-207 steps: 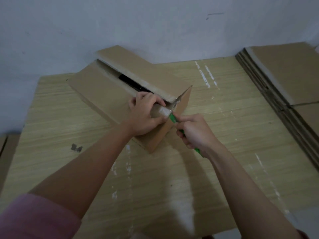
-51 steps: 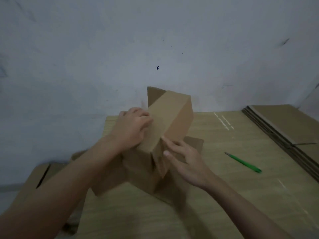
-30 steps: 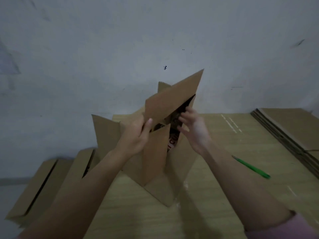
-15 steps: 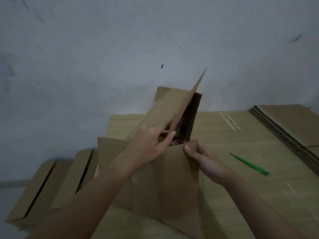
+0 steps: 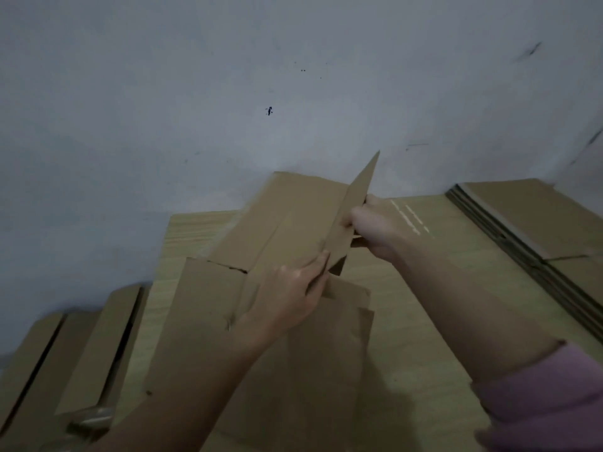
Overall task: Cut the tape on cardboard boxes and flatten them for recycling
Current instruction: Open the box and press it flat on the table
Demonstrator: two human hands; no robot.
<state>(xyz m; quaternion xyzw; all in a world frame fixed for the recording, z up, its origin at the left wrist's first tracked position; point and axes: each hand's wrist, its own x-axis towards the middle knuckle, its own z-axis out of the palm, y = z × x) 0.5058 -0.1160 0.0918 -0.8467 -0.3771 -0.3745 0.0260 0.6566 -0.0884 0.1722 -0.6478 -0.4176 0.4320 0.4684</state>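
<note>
A brown cardboard box (image 5: 280, 223) lies nearly collapsed on the wooden table (image 5: 408, 321), its panels spread toward me and toward the wall. One flap (image 5: 355, 210) stands up on edge, pointing at the wall. My right hand (image 5: 375, 226) grips that flap from the right side. My left hand (image 5: 290, 298) presses on the panel just below the flap, fingertips at the flap's base. The green cutter is hidden from view.
A stack of flattened boxes (image 5: 538, 230) lies along the table's right edge. Several unflattened boxes (image 5: 81, 347) sit lower, to the left of the table. A bare grey wall (image 5: 228, 93) rises directly behind the table.
The box has dropped from standing upright to lying almost flat. My right hand moved up from the front panel to the raised flap. The green cutter is now out of sight behind my right arm.
</note>
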